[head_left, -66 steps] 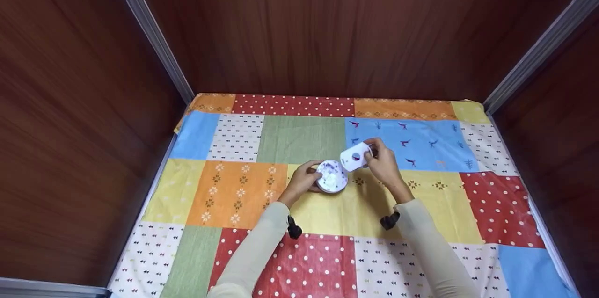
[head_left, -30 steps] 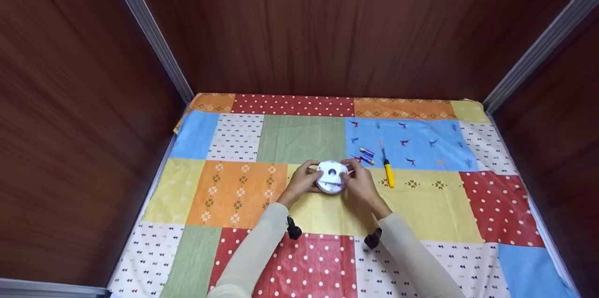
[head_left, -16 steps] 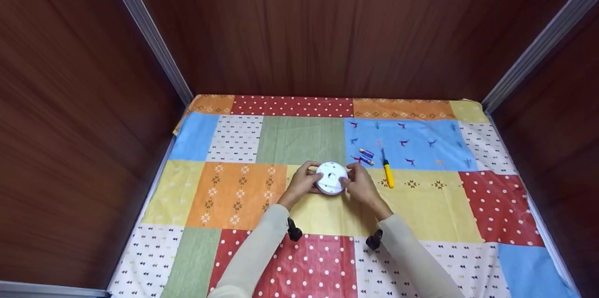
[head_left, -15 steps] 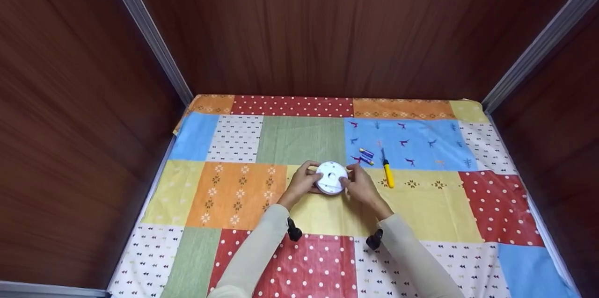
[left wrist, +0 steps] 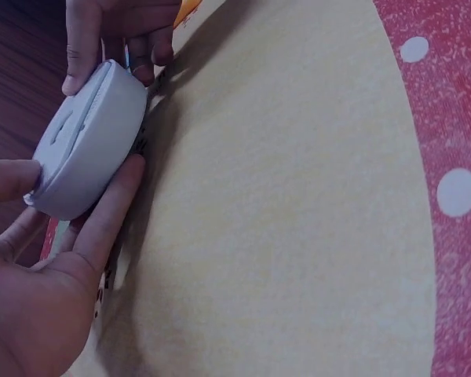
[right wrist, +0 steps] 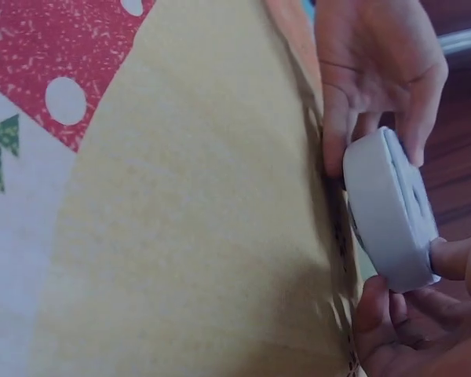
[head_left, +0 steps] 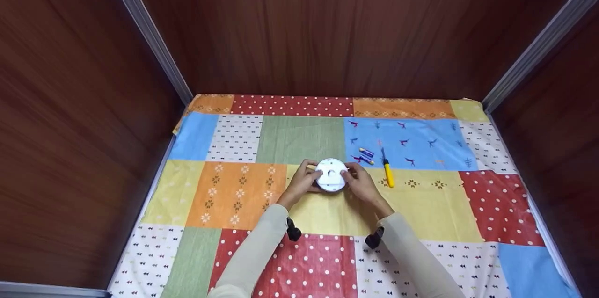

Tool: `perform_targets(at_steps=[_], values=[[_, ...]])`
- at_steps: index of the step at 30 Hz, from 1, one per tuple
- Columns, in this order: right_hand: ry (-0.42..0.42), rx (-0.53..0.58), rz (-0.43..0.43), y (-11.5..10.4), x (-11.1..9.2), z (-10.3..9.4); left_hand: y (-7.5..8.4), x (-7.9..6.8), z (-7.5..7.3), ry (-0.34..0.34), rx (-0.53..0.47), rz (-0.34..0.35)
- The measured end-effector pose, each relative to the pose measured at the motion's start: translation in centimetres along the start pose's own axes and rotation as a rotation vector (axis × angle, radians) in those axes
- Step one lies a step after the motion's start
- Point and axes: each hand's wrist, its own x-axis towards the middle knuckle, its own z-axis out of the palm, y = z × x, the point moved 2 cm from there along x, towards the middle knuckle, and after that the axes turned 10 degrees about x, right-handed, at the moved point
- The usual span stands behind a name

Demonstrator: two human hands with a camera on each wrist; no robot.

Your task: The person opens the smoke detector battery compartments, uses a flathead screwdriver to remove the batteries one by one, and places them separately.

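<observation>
A round white plastic case (head_left: pixel 331 185) is held between my two hands above the yellow patch of cloth. Its white cover plate (head_left: pixel 331 167), with a round hole in the middle, lies over the case's top. My left hand (head_left: pixel 299 183) grips the left side, thumb on the upper face and fingers beneath. On the right edge, my right hand (head_left: pixel 365 186) pinches with its thumb on the cover. Both wrist views show the case (left wrist: pixel 110 149) tilted, with a thin line between its wall and the cover (right wrist: pixel 408 184). The underside is mostly hidden.
Two small purple batteries (head_left: pixel 366 152) lie beyond my right hand on the blue patch. To their right is a screwdriver (head_left: pixel 389 176) with a yellow handle. Patchwork cloth (head_left: pixel 243 195) covers the table, with brown wooden panels (head_left: pixel 318 31) behind and at both sides.
My right hand has brought the cover plate from the right onto the case. The plate now lies flatter there. Batteries and screwdriver, formerly behind that hand, are visible.
</observation>
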Motion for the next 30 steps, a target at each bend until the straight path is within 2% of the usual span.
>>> perform_targets(at_steps=[6, 11, 20, 30], values=[[-0.036, 0.020, 0.051, 0.04, 0.06, -0.23, 0.16, -0.07, 0.10, 0.000, 0.000, -0.019], [-0.010, 0.036, 0.054, 0.02, 0.19, -0.26, 0.05, -0.04, 0.32, -0.027, -0.020, -0.023], [0.019, 0.125, 0.078, 0.24, 0.11, 0.00, -0.12, -0.10, 0.48, 0.017, -0.001, -0.002], [0.032, 0.094, 0.104, 0.29, 0.10, 0.37, -0.38, -0.10, 0.79, 0.011, -0.011, -0.009]])
